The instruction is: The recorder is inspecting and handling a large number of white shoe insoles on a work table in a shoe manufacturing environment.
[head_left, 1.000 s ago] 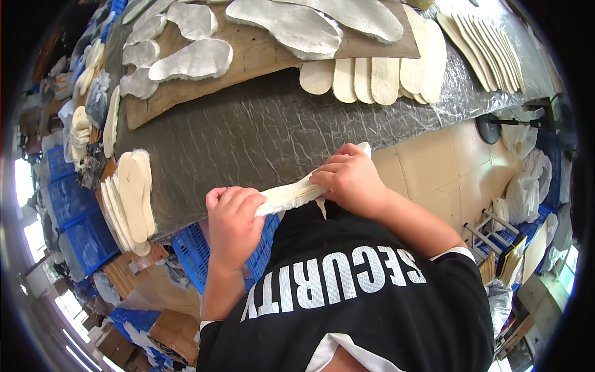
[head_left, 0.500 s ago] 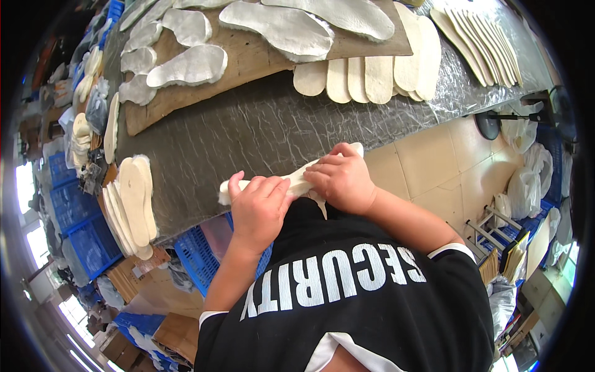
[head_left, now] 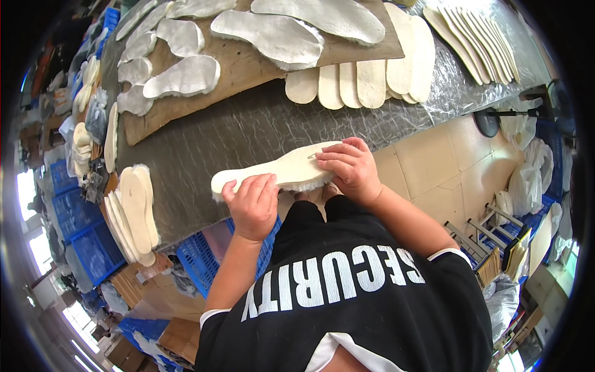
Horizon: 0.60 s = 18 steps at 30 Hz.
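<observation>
Both hands clasp one cream insole point(head_left: 282, 172) lying flat at the near edge of the grey table point(head_left: 248, 133), left hand point(head_left: 253, 204) gripping its heel end, right hand point(head_left: 348, 167) pinching its toe end; best pressed evenly, edges aligned.

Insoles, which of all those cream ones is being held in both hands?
The fleecy insole at the table's near edge, gripped by left hand and right hand.
</observation>
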{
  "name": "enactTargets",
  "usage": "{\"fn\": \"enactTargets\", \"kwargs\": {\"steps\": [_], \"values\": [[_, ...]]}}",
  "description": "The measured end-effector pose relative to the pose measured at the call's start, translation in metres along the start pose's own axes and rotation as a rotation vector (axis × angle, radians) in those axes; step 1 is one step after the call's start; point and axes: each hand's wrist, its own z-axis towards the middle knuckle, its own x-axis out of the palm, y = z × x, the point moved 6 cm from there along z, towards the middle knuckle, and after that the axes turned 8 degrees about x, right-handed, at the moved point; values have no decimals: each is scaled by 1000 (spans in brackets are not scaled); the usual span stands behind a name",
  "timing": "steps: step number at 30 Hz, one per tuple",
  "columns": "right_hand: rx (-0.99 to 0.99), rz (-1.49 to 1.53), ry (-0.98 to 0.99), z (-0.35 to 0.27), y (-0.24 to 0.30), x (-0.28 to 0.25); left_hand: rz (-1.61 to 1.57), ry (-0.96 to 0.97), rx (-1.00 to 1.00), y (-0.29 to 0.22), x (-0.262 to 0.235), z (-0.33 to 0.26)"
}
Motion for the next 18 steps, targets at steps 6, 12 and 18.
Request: {"fn": "enactTargets", "kwargs": {"steps": [6,12,18], "values": [[3,7,-7,0,2,9,-127,-16,19,-8,20,7],[-12,5,45,7,8,12,-174,-49,8,-11,24,17],[0,18,82,4,-4,15,-197,-63,-6,-12,25,25]]}}
